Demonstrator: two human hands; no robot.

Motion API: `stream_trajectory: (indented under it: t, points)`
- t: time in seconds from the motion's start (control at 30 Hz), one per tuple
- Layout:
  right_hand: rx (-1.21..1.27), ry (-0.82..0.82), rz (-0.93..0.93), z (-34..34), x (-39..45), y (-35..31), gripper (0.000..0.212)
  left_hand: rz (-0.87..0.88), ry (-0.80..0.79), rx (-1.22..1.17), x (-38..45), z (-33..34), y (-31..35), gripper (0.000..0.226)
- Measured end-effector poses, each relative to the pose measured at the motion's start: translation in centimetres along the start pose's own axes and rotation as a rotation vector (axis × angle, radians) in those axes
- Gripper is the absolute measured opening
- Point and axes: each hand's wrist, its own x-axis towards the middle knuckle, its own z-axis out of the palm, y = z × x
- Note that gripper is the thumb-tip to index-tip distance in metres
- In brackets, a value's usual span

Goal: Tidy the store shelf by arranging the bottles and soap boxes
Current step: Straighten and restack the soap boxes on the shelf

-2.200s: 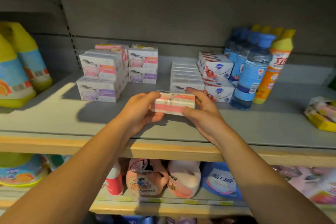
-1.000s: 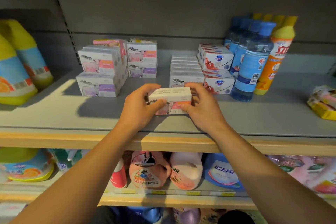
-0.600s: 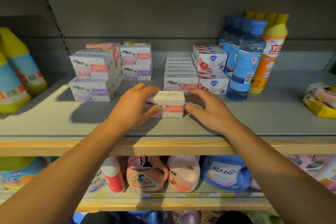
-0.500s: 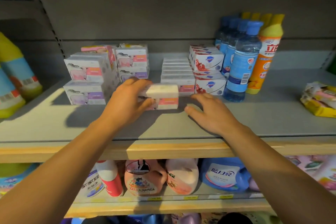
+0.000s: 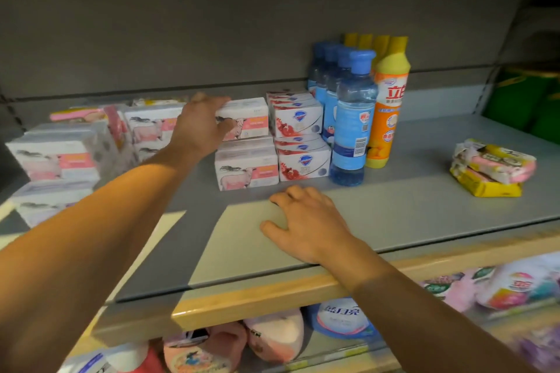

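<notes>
A pink-labelled soap box [image 5: 246,118] is grasped at its left end by the left hand [image 5: 201,127] atop the box row [image 5: 247,168], w/ red-print boxes [image 5: 298,136] & blue bottles [image 5: 348,121] just beside, while the right hand [image 5: 306,222] is laid flat, grip released, on the shelf [image 5: 424,209].

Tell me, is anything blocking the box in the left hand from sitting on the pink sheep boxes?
No, nothing visible blocks it. The left hand holds the soap box right on top of the sheep boxes, beside the red-and-white boxes.
</notes>
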Motion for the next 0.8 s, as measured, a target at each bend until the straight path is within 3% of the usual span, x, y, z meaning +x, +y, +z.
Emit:
stream_trajectory:
  t: [0.37, 0.53, 0.67, 0.8]
  points:
    - [0.049, -0.051, -0.076, -0.3, 1.1, 0.9, 0.061, 0.116, 0.071, 0.050, 2.7, 2.9, -1.2, 0.041]
    - [0.064, -0.024, -0.061, 0.0, 1.0, 0.7, 0.065, 0.104, -0.131, 0.038, 3.2, 2.6, -1.3, 0.064]
    - [0.061, -0.018, -0.053, 0.2, 1.2, 0.6, 0.070, 0.073, -0.030, 0.041, 4.9, 2.6, -1.3, 0.061]
    - [0.052, -0.020, -0.045, 0.2, 1.6, 0.6, 0.065, 0.049, -0.069, 0.129, 6.3, 4.1, -1.6, 0.054]
